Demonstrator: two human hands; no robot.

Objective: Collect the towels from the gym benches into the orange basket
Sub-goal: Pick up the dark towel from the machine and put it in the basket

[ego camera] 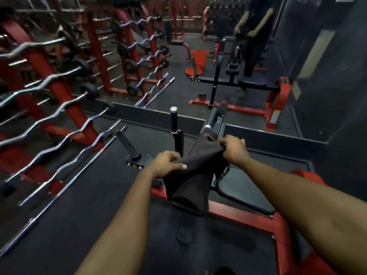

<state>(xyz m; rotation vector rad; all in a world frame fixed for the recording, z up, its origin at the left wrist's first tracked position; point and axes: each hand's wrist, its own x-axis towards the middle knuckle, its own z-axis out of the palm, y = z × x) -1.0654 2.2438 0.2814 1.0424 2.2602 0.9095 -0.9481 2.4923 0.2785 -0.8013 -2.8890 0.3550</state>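
A dark towel (190,177) hangs between my two hands over a red-framed gym bench (244,192) with a black pad. My left hand (168,162) grips the towel's near left edge. My right hand (234,148) pinches its upper right corner. The towel's lower part droops onto the bench frame. In the wall mirror ahead, the orange basket (199,57) shows on the floor, with an orange lid (193,72) lying beside it.
Red racks with curl bars (59,124) fill the left side. A black upright post (174,124) of the machine rises just beyond my hands. The mirror reflects a person (254,36), a bench and more red racks. Dark rubber floor (79,225) lies to my lower left.
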